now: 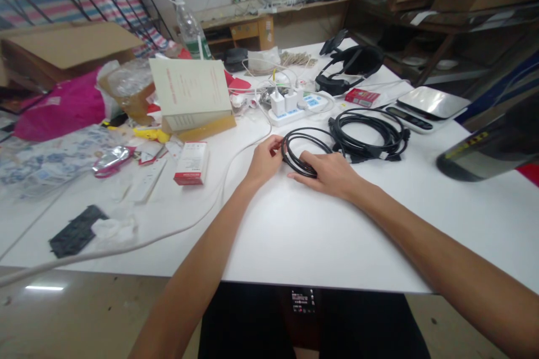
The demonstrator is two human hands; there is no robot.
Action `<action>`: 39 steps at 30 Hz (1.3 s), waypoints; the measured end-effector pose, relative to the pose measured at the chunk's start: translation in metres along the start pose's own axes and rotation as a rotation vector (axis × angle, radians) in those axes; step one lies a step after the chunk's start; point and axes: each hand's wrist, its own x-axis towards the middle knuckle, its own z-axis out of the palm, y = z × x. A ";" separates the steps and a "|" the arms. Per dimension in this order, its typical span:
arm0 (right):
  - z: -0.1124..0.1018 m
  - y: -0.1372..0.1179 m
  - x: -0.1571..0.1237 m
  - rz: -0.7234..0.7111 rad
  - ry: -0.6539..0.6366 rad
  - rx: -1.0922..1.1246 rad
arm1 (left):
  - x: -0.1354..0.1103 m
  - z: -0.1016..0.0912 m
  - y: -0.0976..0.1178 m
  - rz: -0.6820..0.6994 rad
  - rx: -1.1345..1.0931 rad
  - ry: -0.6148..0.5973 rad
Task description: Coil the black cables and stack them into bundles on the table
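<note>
A loosely coiled black cable (pixel 300 133) lies between my two hands on the white table. My left hand (pixel 266 158) pinches the coil's left edge between thumb and fingers. From the right, my right hand (pixel 326 173) grips the near side of the same coil, thumb on top. A second bundle of coiled black cables (pixel 366 133) rests just beyond my right hand, close to the first coil. The tips of my left fingers are partly hidden behind the cable.
A white power strip (pixel 290 115) with plugged-in chargers stands behind the coil. To the right are a kitchen scale (pixel 433 106) and a dark bottle (pixel 484 151). On the left sit a red-and-white box (pixel 192 162) and an open booklet (pixel 193 87). A white cord (pixel 168 235) crosses the table.
</note>
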 end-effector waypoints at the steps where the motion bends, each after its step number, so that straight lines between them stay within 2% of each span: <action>1: 0.000 0.002 0.000 0.009 -0.017 0.020 | 0.000 -0.001 0.000 0.015 0.044 -0.019; 4: -0.001 0.005 0.001 0.012 -0.030 0.083 | -0.002 -0.006 0.003 0.057 0.187 -0.070; 8: -0.002 0.009 0.001 0.029 0.017 0.138 | -0.002 -0.015 0.003 0.127 0.326 -0.141; 12: -0.002 0.015 0.002 0.067 0.094 0.161 | 0.001 -0.022 -0.004 0.178 0.373 -0.135; 20: -0.003 0.022 0.002 0.026 0.146 0.136 | 0.004 -0.023 -0.014 0.132 0.366 -0.078; 25: -0.004 0.023 0.001 0.022 0.147 0.151 | 0.006 -0.023 -0.015 0.129 0.330 -0.101; 33: -0.012 0.018 -0.002 0.030 0.257 0.228 | 0.005 -0.024 -0.007 0.048 0.172 -0.144; 39: -0.017 -0.002 -0.001 -0.121 0.270 0.133 | 0.004 -0.028 -0.002 0.041 0.143 -0.179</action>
